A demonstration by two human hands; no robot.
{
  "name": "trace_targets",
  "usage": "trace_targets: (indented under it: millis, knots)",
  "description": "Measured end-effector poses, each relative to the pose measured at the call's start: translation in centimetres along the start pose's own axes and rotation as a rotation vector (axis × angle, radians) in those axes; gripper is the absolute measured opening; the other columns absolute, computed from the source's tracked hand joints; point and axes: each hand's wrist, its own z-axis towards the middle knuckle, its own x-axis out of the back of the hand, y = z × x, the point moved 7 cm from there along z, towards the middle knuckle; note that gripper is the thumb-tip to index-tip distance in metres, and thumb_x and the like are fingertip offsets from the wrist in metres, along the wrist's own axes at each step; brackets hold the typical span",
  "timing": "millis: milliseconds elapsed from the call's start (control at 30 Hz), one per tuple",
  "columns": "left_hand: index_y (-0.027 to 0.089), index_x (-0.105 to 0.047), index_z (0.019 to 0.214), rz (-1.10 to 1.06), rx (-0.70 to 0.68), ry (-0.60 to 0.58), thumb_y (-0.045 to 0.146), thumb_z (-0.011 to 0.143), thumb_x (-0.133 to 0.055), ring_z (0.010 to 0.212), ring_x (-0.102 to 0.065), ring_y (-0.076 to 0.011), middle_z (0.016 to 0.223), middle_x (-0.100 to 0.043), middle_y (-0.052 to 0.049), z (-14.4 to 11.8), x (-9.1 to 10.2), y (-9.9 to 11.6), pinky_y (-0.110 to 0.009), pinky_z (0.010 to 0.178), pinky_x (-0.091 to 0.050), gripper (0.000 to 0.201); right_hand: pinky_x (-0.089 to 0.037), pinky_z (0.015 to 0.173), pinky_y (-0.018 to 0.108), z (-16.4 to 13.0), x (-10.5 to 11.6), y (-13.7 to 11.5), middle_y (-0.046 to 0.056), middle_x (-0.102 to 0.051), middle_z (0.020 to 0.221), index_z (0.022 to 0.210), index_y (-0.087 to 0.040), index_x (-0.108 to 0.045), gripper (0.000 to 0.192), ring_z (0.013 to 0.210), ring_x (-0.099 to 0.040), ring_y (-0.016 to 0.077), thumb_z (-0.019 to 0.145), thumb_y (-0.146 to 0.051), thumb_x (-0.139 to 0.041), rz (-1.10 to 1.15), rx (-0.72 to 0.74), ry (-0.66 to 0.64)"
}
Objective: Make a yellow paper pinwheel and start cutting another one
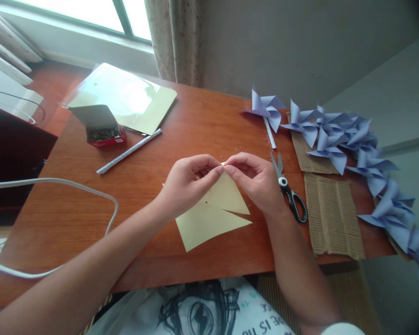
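A pale yellow sheet of paper (209, 223), slit in from its corners and marked with a dark dot near its middle, lies on the table in front of me. My left hand (195, 179) pinches the sheet's far tip between thumb and forefinger. From the other side, my right hand (253, 179) pinches that same tip, the fingertips of both hands almost meeting. What the fingers do to the tip is too small to make out. Just right of my right hand lie scissors (289, 190) with black and white handles, their blades apart.
Several purple paper pinwheels (330, 146) line the right side, some over cardboard pieces (331, 216). One pinwheel (265, 107) has a white stick. At left are a red box (106, 135) of small items, a patterned paper stick (129, 151), yellow sheets (157, 111) and a white cable (73, 183).
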Motion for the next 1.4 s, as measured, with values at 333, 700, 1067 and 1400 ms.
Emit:
trace_targets:
  millis: [333, 700, 1067, 1400]
  knots:
    - [0.014, -0.071, 0.078, 0.183, -0.147, 0.059, 0.024, 0.090, -0.065, 0.060, -0.052, -0.0095, 0.065, -0.064, 0.000, -0.2, 0.1, 1.4, -0.021, 0.056, -0.042, 0.016, -0.057, 0.080, 0.033, -0.1, -0.1, -0.1, 0.002, -0.072, 0.089, 0.089, -0.022, -0.072, 0.002, 0.084, -0.069, 0.0174, 0.088, -0.023, -0.071, -0.095, 0.054, 0.010]
    - [0.016, -0.069, 0.086, 0.195, -0.185, 0.089, 0.020, 0.086, -0.067, 0.067, -0.061, -0.0126, 0.075, -0.069, -0.002, -0.3, 0.3, 1.1, -0.023, 0.061, -0.049, 0.005, -0.057, 0.081, 0.033, -0.1, -0.1, -0.3, 0.002, -0.072, 0.089, 0.088, -0.022, -0.072, 0.004, 0.084, -0.069, 0.0174, 0.089, -0.024, -0.069, -0.146, 0.068, 0.022]
    - [0.015, -0.069, 0.086, 0.077, -0.139, 0.077, 0.022, 0.087, -0.067, 0.067, -0.061, -0.0118, 0.075, -0.069, -0.003, -0.2, 0.4, 0.8, -0.021, 0.060, -0.048, 0.007, -0.057, 0.078, 0.031, 0.0, 0.0, 0.4, 0.002, -0.074, 0.091, 0.091, -0.023, -0.073, 0.009, 0.084, -0.070, 0.0169, 0.089, -0.031, -0.073, -0.018, -0.004, 0.016]
    - [0.016, -0.069, 0.081, 0.132, -0.149, 0.089, 0.020, 0.086, -0.065, 0.064, -0.060, -0.0119, 0.071, -0.068, -0.002, -0.3, 0.4, 1.5, -0.021, 0.057, -0.046, 0.008, -0.059, 0.080, 0.034, -0.1, -0.1, 0.0, 0.002, -0.073, 0.092, 0.089, -0.024, -0.070, 0.010, 0.087, -0.070, 0.0190, 0.088, -0.033, -0.072, -0.080, 0.030, 0.003]
